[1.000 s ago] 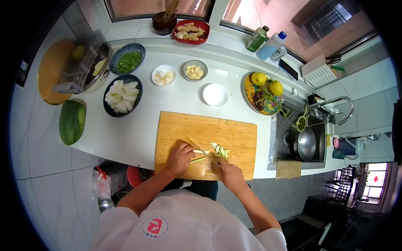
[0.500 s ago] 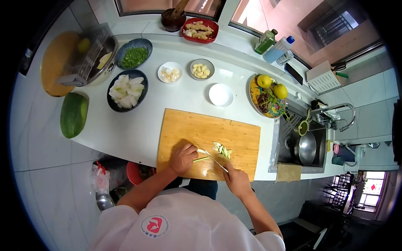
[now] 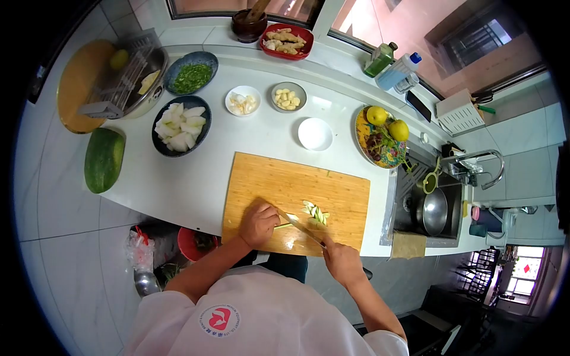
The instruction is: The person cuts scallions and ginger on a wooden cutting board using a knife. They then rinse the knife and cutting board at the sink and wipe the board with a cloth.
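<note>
On the wooden cutting board (image 3: 279,178), my left hand (image 3: 259,225) is closed over pale green stalks (image 3: 285,225), whose ends stick out to its right. My right hand (image 3: 342,261) is wrapped round the handle of a knife (image 3: 306,230) at the board's front edge. The blade slants up and left, its tip close to my left fingers and across the stalks. A small pile of cut green-white pieces (image 3: 315,212) lies on the board just right of the blade.
Behind the board stand a white bowl (image 3: 315,134), garlic bowls, a dark bowl of white chunks (image 3: 180,129) and a bowl of chopped greens (image 3: 192,77). A green melon (image 3: 104,160) lies left. A fruit plate (image 3: 382,137) and the sink with a wok (image 3: 435,212) are right.
The knife and my right hand have moved a little right and down, away from the cut pieces. My left hand keeps its hold on the stalks. The whole view has shifted slightly.
</note>
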